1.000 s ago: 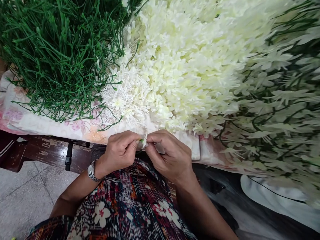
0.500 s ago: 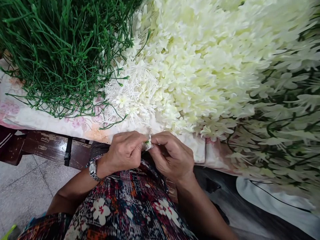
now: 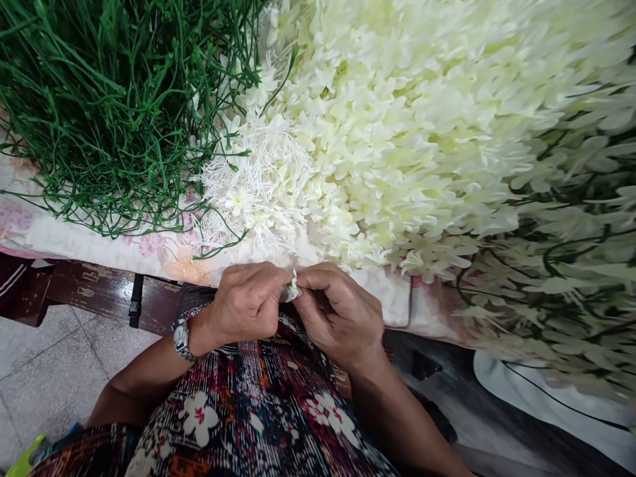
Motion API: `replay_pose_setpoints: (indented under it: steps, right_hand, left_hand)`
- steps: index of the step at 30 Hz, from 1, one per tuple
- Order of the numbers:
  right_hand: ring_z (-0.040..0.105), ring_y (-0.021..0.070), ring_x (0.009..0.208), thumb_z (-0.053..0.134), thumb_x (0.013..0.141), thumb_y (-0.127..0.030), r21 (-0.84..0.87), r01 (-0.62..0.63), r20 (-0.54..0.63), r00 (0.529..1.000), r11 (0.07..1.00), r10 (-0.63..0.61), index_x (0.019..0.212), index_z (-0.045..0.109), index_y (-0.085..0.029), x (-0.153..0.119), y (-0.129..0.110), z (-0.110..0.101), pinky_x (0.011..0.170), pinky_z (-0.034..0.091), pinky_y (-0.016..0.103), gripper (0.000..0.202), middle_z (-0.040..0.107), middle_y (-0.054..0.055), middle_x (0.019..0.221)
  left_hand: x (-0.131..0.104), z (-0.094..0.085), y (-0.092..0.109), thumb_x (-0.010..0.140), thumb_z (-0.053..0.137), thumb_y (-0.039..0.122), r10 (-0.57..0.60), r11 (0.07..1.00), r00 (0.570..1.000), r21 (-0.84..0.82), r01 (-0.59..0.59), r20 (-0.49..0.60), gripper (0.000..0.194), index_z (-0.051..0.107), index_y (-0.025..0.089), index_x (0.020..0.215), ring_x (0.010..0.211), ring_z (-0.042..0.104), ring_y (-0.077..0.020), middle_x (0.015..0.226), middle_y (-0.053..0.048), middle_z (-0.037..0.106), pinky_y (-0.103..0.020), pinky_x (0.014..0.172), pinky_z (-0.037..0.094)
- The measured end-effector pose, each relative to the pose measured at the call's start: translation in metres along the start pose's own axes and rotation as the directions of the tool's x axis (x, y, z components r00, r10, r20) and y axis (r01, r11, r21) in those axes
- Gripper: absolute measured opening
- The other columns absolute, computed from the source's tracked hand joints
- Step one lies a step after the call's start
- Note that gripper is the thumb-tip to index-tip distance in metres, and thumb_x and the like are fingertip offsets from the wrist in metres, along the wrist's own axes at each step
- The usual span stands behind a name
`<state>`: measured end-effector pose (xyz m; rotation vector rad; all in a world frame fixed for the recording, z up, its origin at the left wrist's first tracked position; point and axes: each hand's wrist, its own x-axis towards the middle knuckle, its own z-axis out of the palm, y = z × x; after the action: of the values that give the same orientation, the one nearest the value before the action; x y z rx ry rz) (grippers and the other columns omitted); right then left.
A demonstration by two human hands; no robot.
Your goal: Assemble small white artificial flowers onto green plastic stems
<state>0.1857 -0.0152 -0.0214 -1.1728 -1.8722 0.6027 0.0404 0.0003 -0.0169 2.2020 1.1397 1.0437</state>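
My left hand (image 3: 250, 301) and my right hand (image 3: 342, 311) meet at the front edge of the table, in front of my body. Pinched between their fingertips is a small white artificial flower (image 3: 294, 290). A bit of green stem shows at the left fingertips; the rest of it is hidden inside the hand. The right thumb and index finger grip the white petals. Just beyond the hands lie a bunch of thin white stamens (image 3: 263, 175) and a large heap of loose pale yellow-white flowers (image 3: 397, 146).
A thick pile of green plastic stems (image 3: 124, 119) covers the left of the table. Assembled white flowers on green stems (image 3: 561, 285) lie at the right. A flower-patterned cloth (image 3: 99, 235) covers the table, above a dark wooden frame (image 3: 94, 291) with a black strap (image 3: 135, 301).
The white flower has turned slightly between my fingertips, and less green shows now. Both hands stay in nearly the same place; the view has shifted a little.
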Motion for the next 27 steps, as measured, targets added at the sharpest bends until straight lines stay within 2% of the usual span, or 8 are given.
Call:
replay_pose_setpoints:
  steps: [6, 10, 13, 16, 19, 22, 27]
  right_hand:
    - [0.051, 0.0090, 0.065, 0.051, 0.072, -0.004, -0.007, 0.027, -0.029, 0.999, 1.000, -0.027, 0.084, 0.049, -0.018, 0.001, 0.000, 0.003, 0.057, 0.044, 0.022, 0.018, 0.054, 0.000, 0.071]
    - [0.052, 0.0096, 0.065, 0.051, 0.074, -0.008, -0.004, 0.017, 0.005, 1.000, 1.000, -0.017, 0.084, 0.050, -0.019, 0.003, -0.003, -0.003, 0.057, 0.044, 0.023, 0.015, 0.055, 0.000, 0.071]
    - [0.055, 0.0116, 0.071, 0.054, 0.073, -0.011, 0.014, 0.035, -0.031, 0.999, 0.999, -0.035, 0.089, 0.053, -0.018, 0.006, -0.008, -0.014, 0.061, 0.046, 0.025, 0.017, 0.057, 0.002, 0.076]
    - [0.056, 0.0146, 0.076, 0.056, 0.071, -0.012, 0.006, 0.113, -0.122, 0.986, 0.994, -0.111, 0.094, 0.053, -0.019, 0.008, -0.017, -0.024, 0.064, 0.047, 0.029, 0.024, 0.059, 0.004, 0.081]
    - [0.057, 0.0159, 0.076, 0.059, 0.068, -0.016, -0.043, 0.218, -0.060, 0.974, 0.975, -0.220, 0.100, 0.051, -0.019, 0.011, -0.026, -0.028, 0.062, 0.048, 0.029, 0.033, 0.060, 0.005, 0.083]
    - [0.055, 0.0150, 0.075, 0.060, 0.069, -0.019, -0.100, 0.244, 0.016, 0.970, 0.965, -0.243, 0.101, 0.049, -0.019, 0.015, -0.032, -0.027, 0.062, 0.048, 0.029, 0.034, 0.059, 0.005, 0.082]
    - [0.053, 0.0122, 0.071, 0.056, 0.071, -0.011, -0.092, 0.246, 0.052, 0.969, 0.965, -0.242, 0.092, 0.053, -0.017, 0.016, -0.029, -0.021, 0.063, 0.047, 0.026, 0.022, 0.058, 0.003, 0.077]
  left_hand:
    - [0.000, 0.001, -0.001, 0.075, 0.041, 0.006, -0.008, 1.000, 1.000, -0.027, 0.008, 0.001, 0.015, 0.054, 0.014, 0.072, 0.051, 0.047, -0.0087, 0.055, 0.001, 0.053, -0.021, 0.049, 0.039]
    - [0.001, -0.006, 0.001, 0.077, 0.043, 0.008, -0.128, 0.974, 0.991, -0.183, 0.131, 0.032, 0.015, 0.056, 0.015, 0.075, 0.051, 0.049, -0.0072, 0.057, 0.002, 0.055, -0.019, 0.050, 0.040]
    - [0.000, -0.013, 0.000, 0.076, 0.048, 0.012, -0.302, 0.862, 0.953, -0.417, 0.286, 0.029, 0.010, 0.057, 0.015, 0.072, 0.048, 0.047, -0.0054, 0.057, 0.002, 0.054, -0.017, 0.046, 0.039]
    - [-0.004, -0.018, -0.001, 0.075, 0.053, 0.021, -0.462, 0.639, 0.883, -0.657, 0.401, 0.090, 0.008, 0.057, 0.015, 0.071, 0.039, 0.040, -0.0036, 0.050, 0.004, 0.049, -0.015, 0.038, 0.033]
    - [-0.007, -0.019, -0.001, 0.071, 0.059, 0.030, -0.528, 0.481, 0.834, -0.753, 0.450, 0.161, 0.016, 0.057, 0.014, 0.071, 0.035, 0.036, -0.0030, 0.046, 0.005, 0.046, -0.015, 0.034, 0.029]
    - [-0.009, -0.019, 0.001, 0.069, 0.062, 0.032, -0.529, 0.459, 0.830, -0.763, 0.455, 0.177, 0.019, 0.057, 0.013, 0.069, 0.036, 0.036, -0.0030, 0.047, 0.004, 0.047, -0.015, 0.035, 0.028]
    - [-0.010, -0.017, 0.003, 0.070, 0.062, 0.027, -0.500, 0.446, 0.844, -0.777, 0.445, 0.197, 0.014, 0.059, 0.014, 0.070, 0.037, 0.038, -0.0031, 0.048, 0.004, 0.049, -0.014, 0.035, 0.030]
